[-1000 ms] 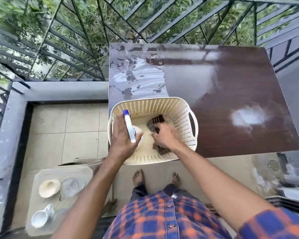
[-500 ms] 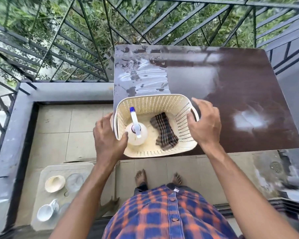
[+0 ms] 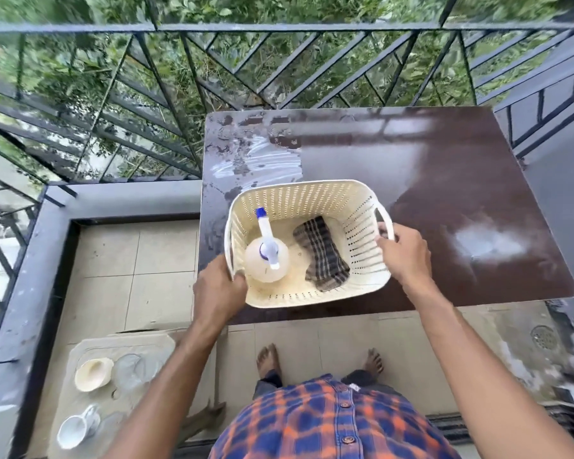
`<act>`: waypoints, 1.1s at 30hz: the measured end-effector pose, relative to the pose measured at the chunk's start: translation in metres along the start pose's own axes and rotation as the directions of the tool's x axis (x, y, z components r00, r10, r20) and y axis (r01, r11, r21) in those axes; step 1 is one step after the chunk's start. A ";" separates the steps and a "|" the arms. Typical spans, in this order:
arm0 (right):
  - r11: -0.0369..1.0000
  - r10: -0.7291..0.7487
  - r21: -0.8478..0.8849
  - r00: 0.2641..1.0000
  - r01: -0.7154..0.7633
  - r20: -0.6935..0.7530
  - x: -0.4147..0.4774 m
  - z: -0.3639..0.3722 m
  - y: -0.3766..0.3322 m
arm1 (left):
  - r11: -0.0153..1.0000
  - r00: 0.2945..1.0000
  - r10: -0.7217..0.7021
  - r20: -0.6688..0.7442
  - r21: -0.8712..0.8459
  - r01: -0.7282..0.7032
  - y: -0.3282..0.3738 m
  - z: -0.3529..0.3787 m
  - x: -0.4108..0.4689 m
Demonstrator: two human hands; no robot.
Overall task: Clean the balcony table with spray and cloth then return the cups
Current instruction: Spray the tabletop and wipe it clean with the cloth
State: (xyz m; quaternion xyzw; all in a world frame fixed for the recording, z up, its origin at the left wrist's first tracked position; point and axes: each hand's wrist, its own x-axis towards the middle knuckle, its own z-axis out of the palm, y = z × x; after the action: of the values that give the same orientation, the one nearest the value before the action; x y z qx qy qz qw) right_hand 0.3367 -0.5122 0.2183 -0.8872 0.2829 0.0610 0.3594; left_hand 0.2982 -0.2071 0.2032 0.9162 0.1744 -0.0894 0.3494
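Observation:
A cream perforated basket stands on the near left part of the dark brown table. Inside it a spray bottle with a blue-tipped nozzle stands at the left and a folded checked cloth lies at the right. My left hand grips the basket's left handle. My right hand grips the right handle. A cream cup and a white cup sit on a tray on the floor at the lower left, beside clear glasses.
Black metal railing runs behind and left of the table, with greenery beyond. A grey ledge borders the tiled floor. Wet streaks mark the table's far left. A floor drain lies at the right. My bare feet stand by the table's edge.
A second ago both hands were inside the basket setting down the bottle and cloth. They let go, moved out to the basket's sides and now grip its two handles.

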 end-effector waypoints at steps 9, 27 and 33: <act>0.989 0.126 0.103 0.979 -0.110 -0.162 0.116 -0.161 0.115 | 0.991 0.978 0.132 0.162 -0.029 -0.129 0.187 0.145 -0.028; 0.993 0.118 0.018 0.988 -0.117 -0.103 0.230 -0.322 0.320 | 0.997 0.973 0.053 0.225 -0.059 -0.041 0.352 0.350 -0.114; 1.000 0.019 0.003 0.997 -0.019 -0.070 0.224 -0.316 0.327 | 0.998 0.987 0.034 0.157 -0.064 -0.024 0.347 0.349 -0.119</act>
State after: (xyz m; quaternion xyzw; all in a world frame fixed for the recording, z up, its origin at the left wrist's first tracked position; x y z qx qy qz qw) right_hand 0.3145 -1.0172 0.1839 -0.8856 0.3039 0.0328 0.3496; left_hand 0.3066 -0.7134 0.1902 0.8975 0.1355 -0.1511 0.3915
